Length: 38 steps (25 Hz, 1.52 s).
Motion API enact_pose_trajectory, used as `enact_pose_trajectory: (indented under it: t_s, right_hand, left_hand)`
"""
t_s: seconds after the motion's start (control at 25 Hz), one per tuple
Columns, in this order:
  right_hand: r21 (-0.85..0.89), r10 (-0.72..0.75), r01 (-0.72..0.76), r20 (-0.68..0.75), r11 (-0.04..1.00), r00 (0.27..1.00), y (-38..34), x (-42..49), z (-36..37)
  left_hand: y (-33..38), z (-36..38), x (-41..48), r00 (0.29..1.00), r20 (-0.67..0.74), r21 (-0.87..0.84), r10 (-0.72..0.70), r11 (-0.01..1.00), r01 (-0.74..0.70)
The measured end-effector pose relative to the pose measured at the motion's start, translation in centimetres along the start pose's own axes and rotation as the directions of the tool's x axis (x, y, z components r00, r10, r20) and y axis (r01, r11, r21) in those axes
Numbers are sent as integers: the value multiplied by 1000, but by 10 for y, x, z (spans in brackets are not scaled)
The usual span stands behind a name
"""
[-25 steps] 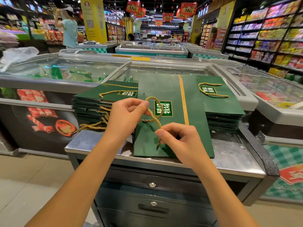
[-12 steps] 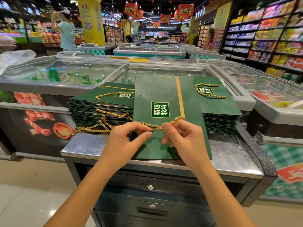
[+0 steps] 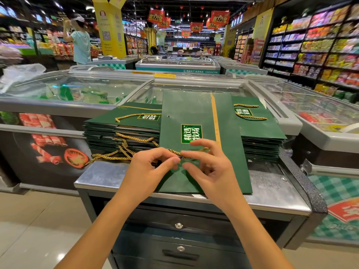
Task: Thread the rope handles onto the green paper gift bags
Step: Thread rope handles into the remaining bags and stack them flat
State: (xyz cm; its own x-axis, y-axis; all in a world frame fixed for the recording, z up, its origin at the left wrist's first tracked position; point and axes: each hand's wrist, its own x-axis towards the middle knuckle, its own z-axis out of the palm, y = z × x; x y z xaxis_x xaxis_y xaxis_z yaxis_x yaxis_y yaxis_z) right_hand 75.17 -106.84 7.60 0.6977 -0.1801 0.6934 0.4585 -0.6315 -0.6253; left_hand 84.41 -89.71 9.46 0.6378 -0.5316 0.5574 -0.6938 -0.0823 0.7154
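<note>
Head-worn, close, down at bag [image 3: 194,105]

hands: left [image 3: 150,167], right [image 3: 208,169] pinch gold rope [image 3: 175,152] | over green bag [image 3: 196,117]

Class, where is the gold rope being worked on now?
Head view, centre: the gold rope lies across the middle green bag, just below its printed label, pinched by the left hand and meeting the right hand.
</note>
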Motion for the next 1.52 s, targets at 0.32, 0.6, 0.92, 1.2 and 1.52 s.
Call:
enact_pose_trajectory:
  t_s: [0.32,0.6,0.92,1.2,1.52]
  right_hand:
    - [53,215,-215,8,975,977,-12,-4,-2]
    - [142,299,-311,97,940,949,-35,-30,-7]
    - [34,189,-187,-72,982,979,-38,-4,-15]
    - [-148,20,-20,-1,989,1000,-13,22,8]
    - [-91,6,-5,18,996,1000,-2,16,12]
  left_hand:
    - [-1,-4,2,980,-189,11,-55,998,58]
    - [-1,9,6,920,-264,-95,-289,957,273]
    - [6,8,-19,956,-79,-262,-283,931,254]
    - [-3,-1,-21,967,96,-201,-234,947,249]
    - [-8,-2,-18,977,80,-328,-195,921,211]
